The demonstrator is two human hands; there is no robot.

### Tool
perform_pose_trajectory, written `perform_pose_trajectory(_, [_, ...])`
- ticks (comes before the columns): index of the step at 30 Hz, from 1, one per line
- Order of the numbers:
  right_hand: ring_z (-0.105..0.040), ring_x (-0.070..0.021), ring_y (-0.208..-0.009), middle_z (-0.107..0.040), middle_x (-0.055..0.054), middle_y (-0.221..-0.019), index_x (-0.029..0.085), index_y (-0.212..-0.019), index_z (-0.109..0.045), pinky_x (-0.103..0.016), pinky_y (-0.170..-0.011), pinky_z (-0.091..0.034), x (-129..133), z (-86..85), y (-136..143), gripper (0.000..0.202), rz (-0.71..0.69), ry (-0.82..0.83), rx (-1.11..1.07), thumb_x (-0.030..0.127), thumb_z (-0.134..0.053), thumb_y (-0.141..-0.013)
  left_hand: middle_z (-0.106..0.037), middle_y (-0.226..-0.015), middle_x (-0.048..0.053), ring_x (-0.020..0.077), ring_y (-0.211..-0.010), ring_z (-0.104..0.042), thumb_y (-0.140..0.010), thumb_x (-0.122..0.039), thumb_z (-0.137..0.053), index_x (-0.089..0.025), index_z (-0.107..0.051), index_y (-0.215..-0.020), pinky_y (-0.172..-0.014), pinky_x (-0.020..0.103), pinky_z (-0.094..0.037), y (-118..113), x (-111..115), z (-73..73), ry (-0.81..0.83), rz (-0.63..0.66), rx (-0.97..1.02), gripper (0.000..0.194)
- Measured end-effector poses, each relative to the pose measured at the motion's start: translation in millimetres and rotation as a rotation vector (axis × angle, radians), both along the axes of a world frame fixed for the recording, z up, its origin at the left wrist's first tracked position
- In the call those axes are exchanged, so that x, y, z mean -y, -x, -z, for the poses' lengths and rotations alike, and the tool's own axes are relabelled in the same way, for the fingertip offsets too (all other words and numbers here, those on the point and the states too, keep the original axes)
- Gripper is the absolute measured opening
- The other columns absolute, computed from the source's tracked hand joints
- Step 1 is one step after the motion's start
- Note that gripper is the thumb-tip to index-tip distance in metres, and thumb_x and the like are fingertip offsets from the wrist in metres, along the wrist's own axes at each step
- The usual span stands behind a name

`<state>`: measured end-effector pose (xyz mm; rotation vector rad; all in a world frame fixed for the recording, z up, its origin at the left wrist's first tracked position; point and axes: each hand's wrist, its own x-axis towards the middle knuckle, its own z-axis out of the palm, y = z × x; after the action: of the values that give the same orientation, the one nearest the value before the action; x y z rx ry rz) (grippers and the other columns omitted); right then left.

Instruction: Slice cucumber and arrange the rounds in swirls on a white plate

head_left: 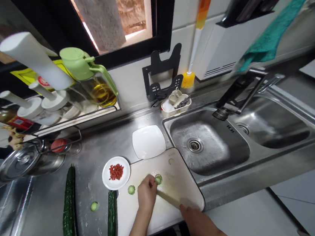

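My left hand is closed, its fingertips pinching a round cucumber slice above the white cutting board. My right hand grips a knife, whose blade points toward the left hand; its handle is hidden in the fist. Another cucumber slice lies on the board left of my left hand, and a thin curved peel rests near the far right corner. A cut cucumber lies along the board's left edge. Farther left are a whole cucumber and a single cucumber piece on the steel counter.
Behind the board stand a small plate of red bits and a square white plate. A double steel sink with a black faucet is at right. Seasoning jars and an oil bottle fill the shelf at upper left.
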<state>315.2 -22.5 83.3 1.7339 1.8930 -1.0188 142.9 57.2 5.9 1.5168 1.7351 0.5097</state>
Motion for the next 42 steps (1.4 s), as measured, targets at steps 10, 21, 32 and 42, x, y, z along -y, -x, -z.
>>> perform_pose_trajectory(10, [-0.065, -0.0229, -0.09, -0.068, -0.013, -0.101, 0.014, -0.121, -0.056, -0.028, -0.072, -0.047, -3, -3.9, 2, 0.05, -0.007, 0.04, 0.016, -0.001, -0.032, -0.08, -0.059, -0.069, -0.001, 0.0125, -0.066, -0.054, -0.072, -0.019, -0.051, -0.019, -0.063, -0.074, -0.066, 0.022, -0.039, 2, -6, 0.8, -0.035, 0.055, 0.032, 0.012])
perform_pose_trajectory(21, [-0.065, -0.0221, -0.087, -0.068, -0.012, -0.098, 0.015, -0.119, -0.058, -0.028, -0.07, -0.045, -1, -4.7, 1, 0.049, 0.017, 0.026, 0.01, 0.001, -0.032, -0.08, -0.056, -0.064, -0.003, 0.0113, -0.062, -0.052, -0.075, -0.016, -0.047, -0.021, -0.057, -0.068, -0.061, 0.02, -0.034, -1, -4, -4.1, -0.051, 0.081, -0.096, 0.012])
perform_pose_trajectory(32, [-0.065, -0.023, -0.089, -0.068, -0.013, -0.098, 0.013, -0.118, -0.058, -0.029, -0.072, -0.046, -1, -3.2, 1, 0.049, 0.013, 0.036, 0.002, -0.001, -0.031, -0.08, -0.056, -0.06, -0.004, 0.0103, -0.057, -0.05, -0.073, -0.014, -0.049, -0.02, -0.057, -0.068, -0.058, 0.019, -0.032, 2, -13, -7.9, 0.037, 0.108, -0.057, 0.011])
perform_pose_trajectory(42, [-0.064, -0.0247, -0.093, -0.067, -0.014, -0.104, 0.013, -0.122, -0.056, -0.031, -0.076, -0.048, -4, -6.2, 0, 0.051, 0.017, 0.068, -0.008, -0.001, -0.031, -0.079, -0.054, -0.056, -0.005, 0.0097, -0.053, -0.049, -0.073, -0.015, -0.051, -0.02, -0.057, -0.069, -0.057, 0.019, -0.031, 10, -16, -15.3, 0.041, 0.044, -0.126, 0.009])
